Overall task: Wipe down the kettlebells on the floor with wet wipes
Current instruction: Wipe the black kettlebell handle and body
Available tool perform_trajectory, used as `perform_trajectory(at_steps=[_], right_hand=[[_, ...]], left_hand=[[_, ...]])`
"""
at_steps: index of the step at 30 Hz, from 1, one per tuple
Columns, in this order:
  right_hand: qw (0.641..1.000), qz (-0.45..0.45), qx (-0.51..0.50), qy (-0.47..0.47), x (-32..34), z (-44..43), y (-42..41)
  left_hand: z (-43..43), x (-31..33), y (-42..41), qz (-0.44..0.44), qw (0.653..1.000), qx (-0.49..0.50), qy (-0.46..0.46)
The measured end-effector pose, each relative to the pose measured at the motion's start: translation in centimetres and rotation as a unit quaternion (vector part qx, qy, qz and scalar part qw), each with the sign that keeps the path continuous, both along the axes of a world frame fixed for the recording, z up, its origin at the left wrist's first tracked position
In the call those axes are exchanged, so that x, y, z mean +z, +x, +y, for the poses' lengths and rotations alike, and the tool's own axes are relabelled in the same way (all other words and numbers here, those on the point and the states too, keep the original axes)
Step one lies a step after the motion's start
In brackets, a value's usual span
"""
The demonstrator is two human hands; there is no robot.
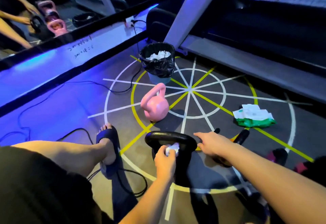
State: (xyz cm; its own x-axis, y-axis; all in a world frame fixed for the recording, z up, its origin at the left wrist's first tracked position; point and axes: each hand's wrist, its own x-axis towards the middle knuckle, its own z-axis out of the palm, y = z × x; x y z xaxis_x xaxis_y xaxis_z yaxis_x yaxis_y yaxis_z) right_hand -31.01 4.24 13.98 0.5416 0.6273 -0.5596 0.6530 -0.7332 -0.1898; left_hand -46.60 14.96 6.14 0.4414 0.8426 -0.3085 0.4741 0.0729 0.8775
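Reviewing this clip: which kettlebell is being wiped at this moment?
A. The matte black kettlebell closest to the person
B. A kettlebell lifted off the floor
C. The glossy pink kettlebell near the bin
A: the crumpled white wet wipe is pressed against the matte black kettlebell just under its handle, and that kettlebell stands on the floor. The glossy pink kettlebell stands apart, nearer the black-lined waste bin, with nothing touching it.

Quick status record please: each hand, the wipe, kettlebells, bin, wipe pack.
left hand: grips wet wipe against black kettlebell, below its handle
right hand: open, at handle's right end
pink kettlebell: upright, beyond, untouched
bin: holds crumpled wipes
wipe pack: on floor, right
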Motion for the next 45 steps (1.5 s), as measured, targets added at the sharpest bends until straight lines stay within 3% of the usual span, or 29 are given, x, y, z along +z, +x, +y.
perform_trajectory(at_steps=[9, 12, 16, 19, 24, 28, 39, 43, 45], right_hand=[[0.998, 0.054, 0.036, 0.004, 0.1, 2.8, 1.0], [0.997, 0.058, 0.041, 0.003, 0.1, 2.7, 1.1], [0.997, 0.054, 0.047, 0.004, 0.0, 2.2, 0.9], [0.998, 0.042, 0.039, 0.008, -0.1, 1.5, 0.5], [0.998, 0.027, 0.049, -0.002, 0.5, 0.9, 0.2], [0.999, 0.022, 0.046, -0.009, 0.5, 0.6, 0.0], [0.999, 0.017, 0.043, -0.001, -0.3, -0.4, 0.2], [0.999, 0.025, 0.034, 0.007, -0.3, 0.1, 0.3], [0.999, 0.029, 0.033, 0.005, -0.3, 0.2, 0.3]], left_hand=[[-1.4, -0.6, 1.8, 0.017, 0.998, 0.010, 0.056], [-1.8, -2.0, 1.5, 0.070, 0.989, -0.025, 0.127], [-2.0, -3.7, 1.7, 0.102, 0.938, -0.156, 0.292], [-2.1, -4.7, 1.4, 0.149, 0.866, -0.293, 0.376], [-2.1, -4.4, 0.6, 0.162, 0.831, -0.350, 0.400], [-0.6, -5.6, -0.6, 0.156, 0.752, -0.375, 0.519], [-2.0, -1.6, 1.8, 0.187, 0.823, -0.287, 0.454], [-1.7, -1.0, 2.2, 0.227, 0.880, -0.244, 0.338], [-1.3, -1.7, 2.4, 0.188, 0.913, -0.213, 0.293]])
